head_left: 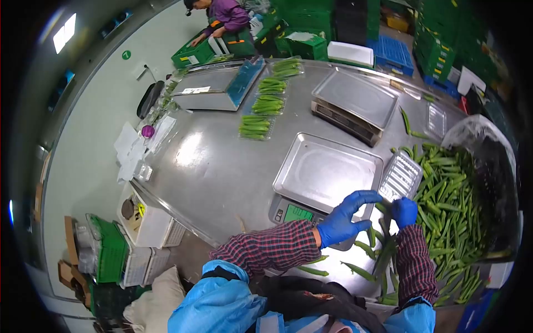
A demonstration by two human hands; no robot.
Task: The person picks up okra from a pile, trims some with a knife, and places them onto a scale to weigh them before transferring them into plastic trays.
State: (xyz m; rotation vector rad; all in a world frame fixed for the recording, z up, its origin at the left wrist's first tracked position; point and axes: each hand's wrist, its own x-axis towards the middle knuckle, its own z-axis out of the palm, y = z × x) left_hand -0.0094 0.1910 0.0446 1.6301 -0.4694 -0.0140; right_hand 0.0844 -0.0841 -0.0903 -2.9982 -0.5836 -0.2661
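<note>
My left hand, in a blue glove, reaches over the front right of a digital scale's metal pan, its fingers and thumb spread apart with nothing seen in the grasp. Just right of it, my right hand, also blue-gloved, is closed; a green okra pod shows at its finger side, though the grip itself is partly hidden. Behind that hand lies a clear ribbed plastic tray. A large heap of okra spreads to the right, and loose pods lie below my hands.
Filled okra packs line up on the steel table. A second scale stands behind, beside a wrapping machine at back left. Another person handles a green crate. White bins stand at lower left.
</note>
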